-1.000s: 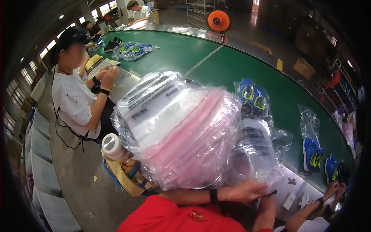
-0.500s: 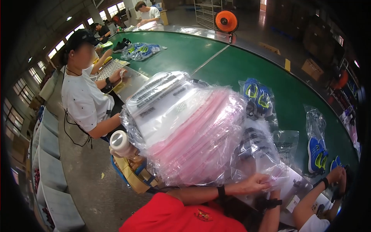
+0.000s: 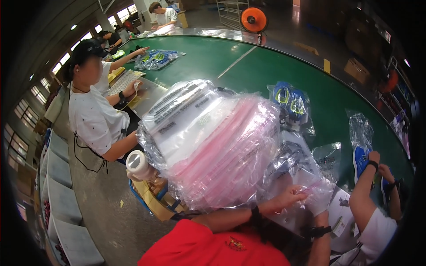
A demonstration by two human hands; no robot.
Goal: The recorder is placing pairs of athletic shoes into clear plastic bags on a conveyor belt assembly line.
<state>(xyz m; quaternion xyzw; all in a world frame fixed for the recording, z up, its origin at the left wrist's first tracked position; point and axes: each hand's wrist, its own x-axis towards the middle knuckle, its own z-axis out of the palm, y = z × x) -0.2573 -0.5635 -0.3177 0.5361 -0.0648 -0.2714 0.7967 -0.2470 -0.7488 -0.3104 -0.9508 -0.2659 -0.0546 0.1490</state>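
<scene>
While a thick stack of clear plastic zip bags with pink seal strips (image 3: pixel 213 146) leans on the near edge of the green conveyor table (image 3: pixel 257 66), the left hand (image 3: pixel 290 197) grips the corner of a single clear plastic bag (image 3: pixel 306 177) just beside it. The right hand (image 3: pixel 321 217) pinches that bag's lower edge. A white tape roll (image 3: pixel 138 165) stands left of the stack, and a bagged blue shoe pair (image 3: pixel 290 102) lies beyond.

bag stack (image 3: pixel 213 142) left of shoes (image 3: pixel 290 99)
</scene>
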